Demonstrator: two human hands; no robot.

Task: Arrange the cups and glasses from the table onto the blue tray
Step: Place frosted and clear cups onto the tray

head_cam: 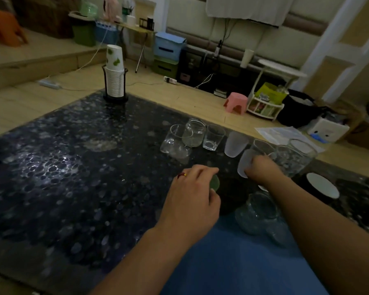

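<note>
Both hands work near the front right part of the dark pebble-patterned surface. The right hand curls round a frosted white plastic cup, which stands upright in the row of glasses along the far right edge. The left hand has its fingers bent over a small green round object; whether it grips it or only touches it I cannot tell. The flat blue tray lies at the near edge, directly behind both wrists, so the frosted cup has to come back toward the person. A clear glass jar already sits at the tray's far end, just beside the right forearm, which looks easy to knock on the way.
</note>
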